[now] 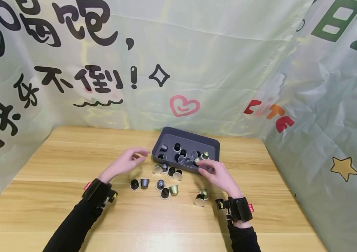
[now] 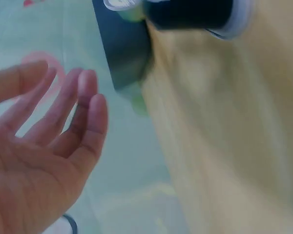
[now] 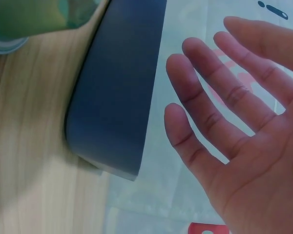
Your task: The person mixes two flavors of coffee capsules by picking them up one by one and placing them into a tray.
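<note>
A dark grey tray (image 1: 194, 132) at the back of the table holds several coffee capsules, among them a black capsule (image 1: 177, 147) and a pale green capsule (image 1: 205, 155). My left hand (image 1: 127, 162) hovers beside the tray's left front corner, fingers loosely bent around nothing. Over the front right edge of the tray is my right hand (image 1: 218, 175); its relaxed, spread fingers hold nothing in the right wrist view, where the tray's side (image 3: 117, 92) stands close by. Below the hands lie more capsules, including a grey capsule (image 1: 144, 183) and a gold-green capsule (image 1: 173, 190).
The wooden table (image 1: 118, 217) carries loose capsules in front of the tray, with a pair near the right wrist, one of them a black capsule (image 1: 199, 200). A printed cloth (image 1: 228, 63) hangs behind the table and along its sides.
</note>
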Demonstrator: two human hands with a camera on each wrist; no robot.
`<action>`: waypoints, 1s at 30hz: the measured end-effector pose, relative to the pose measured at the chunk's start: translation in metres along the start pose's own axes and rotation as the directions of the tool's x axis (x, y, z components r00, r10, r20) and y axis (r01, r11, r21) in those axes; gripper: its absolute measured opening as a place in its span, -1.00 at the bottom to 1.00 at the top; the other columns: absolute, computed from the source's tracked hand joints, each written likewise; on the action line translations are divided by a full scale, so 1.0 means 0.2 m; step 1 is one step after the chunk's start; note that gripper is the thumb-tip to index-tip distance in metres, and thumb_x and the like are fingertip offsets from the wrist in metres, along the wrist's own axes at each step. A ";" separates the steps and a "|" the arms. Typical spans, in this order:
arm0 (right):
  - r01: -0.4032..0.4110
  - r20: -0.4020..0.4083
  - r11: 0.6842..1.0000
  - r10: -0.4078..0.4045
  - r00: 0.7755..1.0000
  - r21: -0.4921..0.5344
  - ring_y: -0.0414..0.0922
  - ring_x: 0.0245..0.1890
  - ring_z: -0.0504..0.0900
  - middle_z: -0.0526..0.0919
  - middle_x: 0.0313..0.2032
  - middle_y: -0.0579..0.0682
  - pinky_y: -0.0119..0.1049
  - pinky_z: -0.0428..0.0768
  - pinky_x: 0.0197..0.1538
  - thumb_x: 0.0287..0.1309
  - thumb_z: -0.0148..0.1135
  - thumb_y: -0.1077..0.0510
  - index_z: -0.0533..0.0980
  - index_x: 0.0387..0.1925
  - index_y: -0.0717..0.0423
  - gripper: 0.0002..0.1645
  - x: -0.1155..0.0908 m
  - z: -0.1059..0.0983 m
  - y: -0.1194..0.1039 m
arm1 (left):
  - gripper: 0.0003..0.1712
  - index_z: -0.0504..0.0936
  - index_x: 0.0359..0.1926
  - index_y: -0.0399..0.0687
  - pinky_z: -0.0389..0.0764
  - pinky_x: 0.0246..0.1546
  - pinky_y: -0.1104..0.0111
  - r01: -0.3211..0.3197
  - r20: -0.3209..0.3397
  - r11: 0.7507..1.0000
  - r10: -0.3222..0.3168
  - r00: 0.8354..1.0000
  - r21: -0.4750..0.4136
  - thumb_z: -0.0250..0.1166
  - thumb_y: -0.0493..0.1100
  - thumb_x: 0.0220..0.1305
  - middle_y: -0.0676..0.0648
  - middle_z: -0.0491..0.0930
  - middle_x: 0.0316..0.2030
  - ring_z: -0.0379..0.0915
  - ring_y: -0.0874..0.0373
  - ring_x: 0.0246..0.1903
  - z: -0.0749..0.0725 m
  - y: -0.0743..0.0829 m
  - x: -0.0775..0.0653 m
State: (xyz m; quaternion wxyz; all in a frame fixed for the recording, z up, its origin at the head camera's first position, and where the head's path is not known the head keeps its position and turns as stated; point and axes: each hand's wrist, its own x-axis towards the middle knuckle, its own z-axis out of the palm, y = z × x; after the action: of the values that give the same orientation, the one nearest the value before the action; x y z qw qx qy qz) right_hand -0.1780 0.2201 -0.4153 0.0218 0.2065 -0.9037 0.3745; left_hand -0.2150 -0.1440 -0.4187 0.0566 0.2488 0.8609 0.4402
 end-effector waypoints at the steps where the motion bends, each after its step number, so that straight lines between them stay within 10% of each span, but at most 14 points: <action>1: -0.001 -0.002 1.000 0.001 1.000 -0.006 -0.17 -0.43 0.59 0.77 -0.16 0.09 -0.45 0.58 -0.34 0.26 0.32 0.22 0.64 0.03 0.23 -0.68 0.00 0.00 0.00 | -0.56 0.45 0.26 -0.45 0.58 0.23 -0.09 -0.003 0.010 1.000 0.003 1.000 -0.005 0.12 -0.31 0.43 -0.46 0.54 0.17 0.56 -0.32 0.11 -0.01 -0.02 -0.03; 11: -0.007 0.046 0.998 0.010 0.999 -0.070 -0.30 -0.38 0.55 0.77 -0.25 -0.02 -0.47 0.55 -0.30 0.24 0.32 0.22 0.68 -0.10 0.17 -0.79 -0.04 -0.03 0.01 | -0.39 0.33 0.37 -0.44 0.38 0.36 -0.21 0.055 0.080 0.998 -0.056 0.995 0.007 0.15 -0.11 0.48 -0.46 0.39 0.33 0.38 -0.41 0.30 -0.03 -0.14 -0.23; 30: 0.083 0.306 0.994 -0.060 0.950 -0.064 -0.23 -0.24 0.63 0.75 -0.18 0.10 -0.46 0.61 -0.27 0.17 0.32 0.30 0.66 -0.08 0.23 -0.74 -0.16 -0.08 0.06 | -0.31 0.26 0.40 -0.44 0.27 0.43 -0.21 0.125 0.116 0.992 -0.125 0.985 0.003 0.13 -0.03 0.49 -0.48 0.29 0.39 0.25 -0.42 0.38 -0.02 -0.16 -0.27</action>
State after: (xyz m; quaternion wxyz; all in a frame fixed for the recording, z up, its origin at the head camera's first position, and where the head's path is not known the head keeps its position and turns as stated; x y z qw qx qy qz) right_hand -0.1557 0.2493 -0.4175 -0.0957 0.2932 -0.9018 0.3027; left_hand -0.1817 -0.1875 -0.4483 0.1348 0.2193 0.8692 0.4222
